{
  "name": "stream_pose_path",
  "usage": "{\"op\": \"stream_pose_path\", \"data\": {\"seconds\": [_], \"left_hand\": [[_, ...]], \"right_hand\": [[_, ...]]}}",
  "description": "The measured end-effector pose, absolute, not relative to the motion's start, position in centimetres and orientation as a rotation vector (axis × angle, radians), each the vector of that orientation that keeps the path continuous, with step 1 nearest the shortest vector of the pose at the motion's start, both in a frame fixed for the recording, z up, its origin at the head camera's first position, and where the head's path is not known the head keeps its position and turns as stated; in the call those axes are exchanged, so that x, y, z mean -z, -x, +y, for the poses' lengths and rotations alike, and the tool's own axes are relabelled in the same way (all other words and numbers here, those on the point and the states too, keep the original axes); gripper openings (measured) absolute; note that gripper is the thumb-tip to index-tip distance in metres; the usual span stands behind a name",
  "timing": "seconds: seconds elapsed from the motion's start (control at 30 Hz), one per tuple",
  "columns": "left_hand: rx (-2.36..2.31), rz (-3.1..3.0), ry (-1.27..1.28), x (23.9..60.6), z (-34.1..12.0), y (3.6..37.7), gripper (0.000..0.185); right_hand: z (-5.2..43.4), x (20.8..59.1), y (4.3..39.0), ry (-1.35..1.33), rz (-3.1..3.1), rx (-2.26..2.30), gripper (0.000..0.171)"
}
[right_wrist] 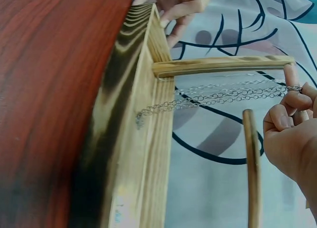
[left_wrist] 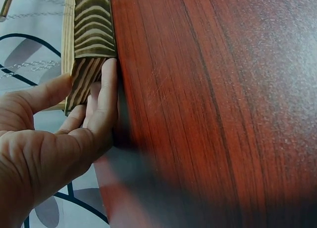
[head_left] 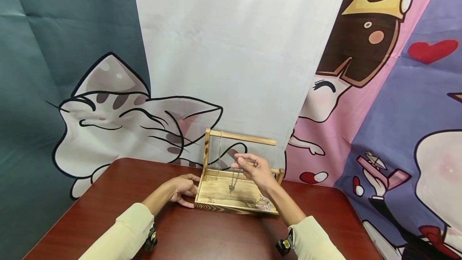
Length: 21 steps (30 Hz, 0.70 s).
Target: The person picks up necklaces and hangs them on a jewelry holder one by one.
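My right hand point(head_left: 257, 171) is raised over a wooden jewelry stand point(head_left: 216, 191) and pinches a silver chain necklace point(right_wrist: 223, 96) between thumb and fingers. The chain dangles in a loop, its small pendant point(head_left: 232, 188) low over the stand's tray. At the stand's left end, my left hand point(head_left: 185, 189) grips the tray, with the thumb at the upper edge and fingers against the striped end board point(left_wrist: 86, 79). A second thin necklace point(head_left: 219, 151) hangs from the stand's top bar point(head_left: 245, 137), near the left post.
A pinkish jewelry piece point(head_left: 262, 202) lies at the tray's right front, and small pieces point(head_left: 211, 200) lie along its front edge. The stand is on a reddish-brown table point(head_left: 213, 234). A printed cloth point(head_left: 234, 51) hangs close behind.
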<state>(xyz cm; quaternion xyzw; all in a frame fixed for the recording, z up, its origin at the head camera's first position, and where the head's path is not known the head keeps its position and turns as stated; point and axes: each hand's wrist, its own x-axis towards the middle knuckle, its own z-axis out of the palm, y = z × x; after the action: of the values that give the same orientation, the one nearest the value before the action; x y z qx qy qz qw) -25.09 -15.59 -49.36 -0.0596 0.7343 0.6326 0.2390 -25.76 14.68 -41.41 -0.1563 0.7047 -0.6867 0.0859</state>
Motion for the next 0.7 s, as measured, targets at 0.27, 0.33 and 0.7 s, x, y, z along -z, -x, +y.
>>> {"op": "stream_pose_path", "data": {"seconds": [0.27, 0.33, 0.7], "left_hand": [[-1.739, 2.02, 0.162, 49.2, -16.0, 25.0, 0.067], [-1.737, 2.022, 0.164, 49.3, -16.1, 25.0, 0.067], [-1.735, 2.024, 0.145, 49.4, -15.7, 25.1, 0.067]], "right_hand": [[14.4, 39.5, 26.0, 0.532, 2.117, 2.06, 0.041], [14.3, 39.1, 26.0, 0.534, 2.117, 2.06, 0.04], [15.2, 37.4, 26.0, 0.56, 2.132, 2.108, 0.045]]}}
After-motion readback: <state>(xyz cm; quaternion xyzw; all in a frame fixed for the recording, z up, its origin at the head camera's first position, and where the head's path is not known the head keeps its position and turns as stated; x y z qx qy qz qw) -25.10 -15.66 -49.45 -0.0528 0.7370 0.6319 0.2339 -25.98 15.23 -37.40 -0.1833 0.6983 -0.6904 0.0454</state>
